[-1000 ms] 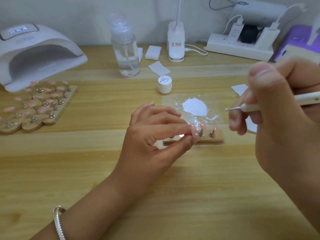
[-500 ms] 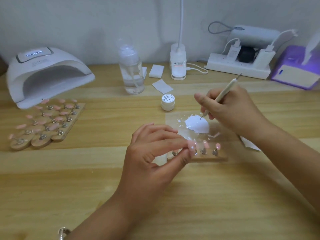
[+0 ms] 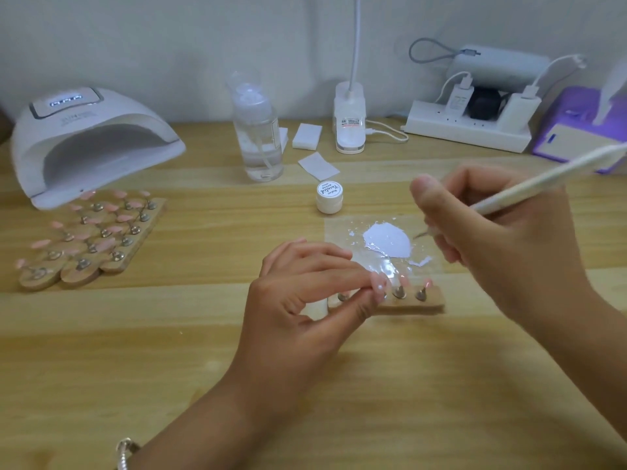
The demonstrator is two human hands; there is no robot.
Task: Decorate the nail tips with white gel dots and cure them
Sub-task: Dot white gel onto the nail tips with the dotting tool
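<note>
Table of pale wood, seen through the head camera I am watching from afar. I judge the step in hand to be loading the pen with gel for the next dot.

The right hand grips a white pen in a writing hold, thumb and fingers curled round the shaft, which slants up and away to the right. Its fine metal point sits at the right edge of a white gel puddle on a clear film. I cannot tell whether the point touches the gel.

Just nearer me than the film lies a short wooden strip carrying pink tips on metal pegs. The left hand reaches in from the lower left, forefinger and thumb pinching at the strip's left end. Whether it holds a tip or the peg under it is hidden.

The next move, as I read it, calls for carrying the loaded point across to the pinched tip and touching it lightly, with the strip held steady.

A shut jar stands just behind the film. The lamp sits at far left, well apart, its display lit, with a board of more pink tips in front of it.
</note>
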